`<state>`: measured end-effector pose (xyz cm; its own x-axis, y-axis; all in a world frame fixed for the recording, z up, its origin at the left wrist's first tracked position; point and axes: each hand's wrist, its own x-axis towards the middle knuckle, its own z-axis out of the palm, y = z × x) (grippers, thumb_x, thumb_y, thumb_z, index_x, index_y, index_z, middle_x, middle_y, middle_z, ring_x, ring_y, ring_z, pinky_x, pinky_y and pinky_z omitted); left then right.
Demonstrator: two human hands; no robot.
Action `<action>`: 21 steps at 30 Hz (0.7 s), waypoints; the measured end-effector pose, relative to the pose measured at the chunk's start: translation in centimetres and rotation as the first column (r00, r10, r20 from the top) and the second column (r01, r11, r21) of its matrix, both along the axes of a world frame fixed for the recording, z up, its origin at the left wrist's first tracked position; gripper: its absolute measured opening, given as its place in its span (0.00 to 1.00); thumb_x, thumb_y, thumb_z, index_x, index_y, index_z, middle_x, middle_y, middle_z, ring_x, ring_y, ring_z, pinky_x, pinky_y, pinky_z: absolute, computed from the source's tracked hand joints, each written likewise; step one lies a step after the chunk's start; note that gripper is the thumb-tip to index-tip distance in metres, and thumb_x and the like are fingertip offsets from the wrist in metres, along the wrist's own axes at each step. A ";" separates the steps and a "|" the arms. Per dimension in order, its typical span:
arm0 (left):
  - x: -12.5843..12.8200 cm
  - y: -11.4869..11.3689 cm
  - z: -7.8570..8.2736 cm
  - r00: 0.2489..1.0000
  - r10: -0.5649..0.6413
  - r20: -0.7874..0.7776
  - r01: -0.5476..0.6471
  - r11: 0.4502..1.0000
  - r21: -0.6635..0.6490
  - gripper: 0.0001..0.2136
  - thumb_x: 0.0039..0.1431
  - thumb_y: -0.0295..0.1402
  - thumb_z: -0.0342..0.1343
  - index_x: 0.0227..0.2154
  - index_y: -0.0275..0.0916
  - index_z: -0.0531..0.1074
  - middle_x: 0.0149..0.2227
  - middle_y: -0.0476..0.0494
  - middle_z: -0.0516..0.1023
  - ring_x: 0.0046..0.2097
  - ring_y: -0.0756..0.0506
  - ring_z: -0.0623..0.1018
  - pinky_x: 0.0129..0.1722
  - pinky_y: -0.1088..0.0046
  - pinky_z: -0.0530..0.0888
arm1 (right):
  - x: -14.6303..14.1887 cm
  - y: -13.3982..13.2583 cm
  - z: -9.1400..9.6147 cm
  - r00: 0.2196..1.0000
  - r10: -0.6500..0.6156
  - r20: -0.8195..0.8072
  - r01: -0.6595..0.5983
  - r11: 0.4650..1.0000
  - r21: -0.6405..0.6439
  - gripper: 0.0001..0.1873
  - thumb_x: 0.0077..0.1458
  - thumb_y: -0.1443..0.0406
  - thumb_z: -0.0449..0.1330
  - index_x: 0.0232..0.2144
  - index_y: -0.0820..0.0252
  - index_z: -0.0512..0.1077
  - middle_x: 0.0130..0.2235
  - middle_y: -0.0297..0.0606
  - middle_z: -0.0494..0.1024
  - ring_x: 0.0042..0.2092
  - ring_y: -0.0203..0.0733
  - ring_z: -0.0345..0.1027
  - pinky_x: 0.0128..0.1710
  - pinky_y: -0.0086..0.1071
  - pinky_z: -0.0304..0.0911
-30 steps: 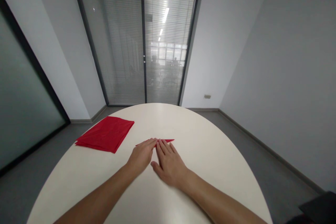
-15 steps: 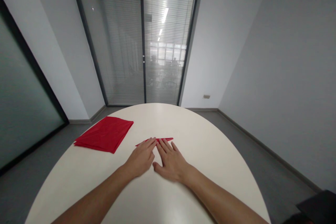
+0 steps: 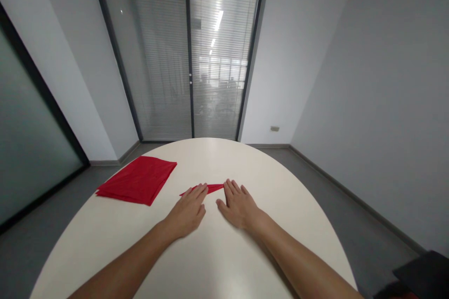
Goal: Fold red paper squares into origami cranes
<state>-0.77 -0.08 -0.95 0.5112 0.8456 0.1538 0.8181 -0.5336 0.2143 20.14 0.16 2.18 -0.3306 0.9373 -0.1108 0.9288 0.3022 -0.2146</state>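
Observation:
A narrow folded strip of red cloth or paper lies flat on the white table, its left tip poking out past my fingers. My left hand rests palm down over its left part, fingers stretched out flat. At the strip's right end, my right hand lies flat with its fingers extended and thumb apart, covering the tip. Between the two hands a short length of the red strip shows. Whether it is cloth or paper I cannot tell.
A stack of larger red sheets lies at the left edge of the round white table. Behind the table stands a glass partition with blinds. A dark object is at the lower right.
My right hand has slid right along the red strip to its right end, uncovering the middle. My left hand has stayed in place on the strip.

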 end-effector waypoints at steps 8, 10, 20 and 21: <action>0.1 0.2 0.0 1.000 -0.002 -0.005 0.002 1.000 0.018 0.27 0.64 0.28 0.41 0.66 0.29 0.56 0.69 0.34 0.56 0.70 0.42 0.55 0.68 0.58 0.55 | -0.1 0.2 -0.9 0.998 0.044 -0.039 -0.036 0.981 0.189 0.36 0.67 0.56 0.42 0.69 0.76 0.46 0.71 0.54 0.43 0.72 0.55 0.33 0.69 0.51 0.34; 0.1 0.3 -0.1 1.000 -0.018 0.015 0.017 0.999 0.031 0.27 0.63 0.28 0.42 0.66 0.31 0.56 0.69 0.35 0.56 0.70 0.43 0.56 0.68 0.58 0.55 | -0.2 0.2 -1.0 0.977 0.205 -0.065 -0.191 0.966 0.176 0.35 0.67 0.58 0.42 0.70 0.72 0.44 0.71 0.50 0.42 0.72 0.52 0.33 0.70 0.49 0.34; -0.1 0.3 -0.4 0.998 0.024 -0.053 -0.024 1.000 0.006 0.27 0.69 0.36 0.37 0.67 0.29 0.54 0.70 0.33 0.52 0.71 0.40 0.53 0.67 0.55 0.56 | 0.1 0.5 -0.8 0.948 0.295 -0.120 -0.288 0.955 0.073 0.36 0.69 0.53 0.39 0.70 0.70 0.45 0.71 0.51 0.44 0.72 0.52 0.36 0.70 0.49 0.35; -0.2 0.2 -0.4 0.997 0.051 -0.064 -0.050 0.999 0.005 0.27 0.69 0.37 0.37 0.67 0.28 0.54 0.70 0.31 0.51 0.71 0.39 0.53 0.67 0.54 0.57 | 0.1 0.4 -0.8 0.948 0.296 -0.120 -0.289 0.955 0.071 0.36 0.69 0.53 0.39 0.70 0.71 0.45 0.71 0.51 0.44 0.72 0.52 0.36 0.70 0.49 0.35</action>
<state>-0.95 0.16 -1.40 0.4767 0.8701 0.1253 0.8560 -0.4919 0.1591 20.26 0.60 1.41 -0.5993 0.8005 -0.0039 0.7637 0.5703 -0.3025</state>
